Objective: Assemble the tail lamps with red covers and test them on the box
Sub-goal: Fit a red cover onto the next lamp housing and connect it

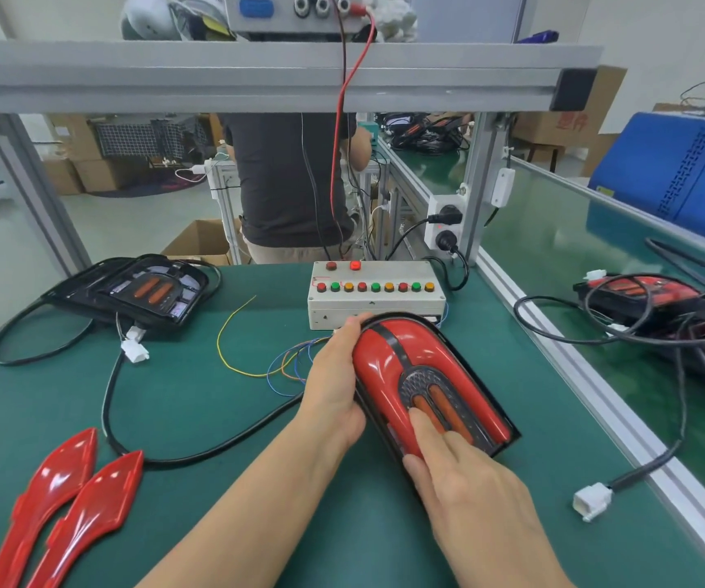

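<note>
A tail lamp (389, 362) with its red cover fitted lies on the green mat just in front of the grey test box (374, 305). My left hand (334, 384) grips the lamp's left edge, fingers curled over its far end. My right hand (457, 473) presses straight fingers onto the cover near the two orange strips. A second lamp (138, 290), black and without a red cover, lies at the far left with its cable and white plug (135, 349). Two loose red covers (70, 507) lie at the near left.
Thin coloured wires (257, 362) run from the box across the mat. A white connector (592, 500) on a black cable lies at the right by the aluminium rail. More lamps and cables (656, 307) sit on the right conveyor. A person stands behind the bench.
</note>
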A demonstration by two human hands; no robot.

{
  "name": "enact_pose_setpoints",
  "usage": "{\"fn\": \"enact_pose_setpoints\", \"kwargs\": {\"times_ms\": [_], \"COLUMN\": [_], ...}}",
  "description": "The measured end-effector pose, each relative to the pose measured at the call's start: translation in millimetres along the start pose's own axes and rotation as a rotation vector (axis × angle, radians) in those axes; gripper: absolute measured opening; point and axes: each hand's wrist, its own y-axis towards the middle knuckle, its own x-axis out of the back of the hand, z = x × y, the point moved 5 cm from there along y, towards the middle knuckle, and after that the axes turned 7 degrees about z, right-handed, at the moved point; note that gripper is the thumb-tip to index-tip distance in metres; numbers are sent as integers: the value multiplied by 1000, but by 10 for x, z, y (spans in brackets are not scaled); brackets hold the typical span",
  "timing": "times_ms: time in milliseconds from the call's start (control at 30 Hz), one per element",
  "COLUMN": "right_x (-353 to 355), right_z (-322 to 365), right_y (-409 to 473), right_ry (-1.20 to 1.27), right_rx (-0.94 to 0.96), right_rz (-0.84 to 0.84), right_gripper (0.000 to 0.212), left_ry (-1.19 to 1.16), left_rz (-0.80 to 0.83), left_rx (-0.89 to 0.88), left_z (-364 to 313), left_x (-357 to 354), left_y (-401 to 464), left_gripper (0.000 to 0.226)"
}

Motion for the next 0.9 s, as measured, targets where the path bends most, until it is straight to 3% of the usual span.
{"fn": "enact_pose_setpoints", "kwargs": {"times_ms": [267,367,467,567,633,733,900], "right_x": [-11,41,145,-13,-177,-331,-394], "right_z": [-14,-46,-249,-534,-525,-418,-431], "right_y": [-12,-40,-134,-265,-334,-313,-298], "right_ry": [-4,75,411,867,1264,1652,1859], "right_rx": [-8,19,-168,-552,-706,-737,-751], "right_rz": [16,10,86,373,539,593,561], "right_gripper": [57,45,24,32,46,62,48], "left_ry": [58,25,-14,-29,-34,-44,9], "left_rz": [94,65,54,54,71,101,139], "left_rx": [-122,-143,-136,-126,-118,-115,-176], "left_z": [-19,-29,-102,-175,-164,-103,-131], "left_x": [4,-17,-3,21,-21,-119,-195], "left_y": [4,25,41,30,-12,-71,-156], "left_gripper": [46,44,45,48,49,49,57]}}
